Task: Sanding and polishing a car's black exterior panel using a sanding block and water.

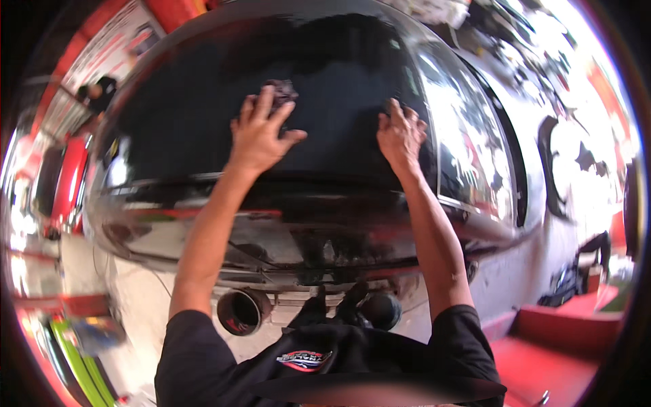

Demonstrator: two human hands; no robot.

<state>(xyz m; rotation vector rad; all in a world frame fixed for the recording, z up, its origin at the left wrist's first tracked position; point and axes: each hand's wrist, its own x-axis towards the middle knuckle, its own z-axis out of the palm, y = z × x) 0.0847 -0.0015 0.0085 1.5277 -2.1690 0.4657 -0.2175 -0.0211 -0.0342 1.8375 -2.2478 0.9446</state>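
Both arms reach forward over a large glossy black car panel (339,129). Spread across it, the fingers of my left hand (260,136) press a crumpled dark cloth (283,93) against the surface, with the thumb stretched out to the side. The cloth shows past the fingertips. Farther right, my right hand (403,136) rests on the panel near the edge of the bright, reflective glass (464,136). Its fingers are apart and slightly bent, and I see nothing held in it.
Two dark round containers (243,312) stand low, either side of my feet. A red bench-like surface (556,353) lies at lower right, a black bag (564,281) beyond it. At left are a red car (71,178) and green panels (81,363). A curved black part (550,166) is at right.
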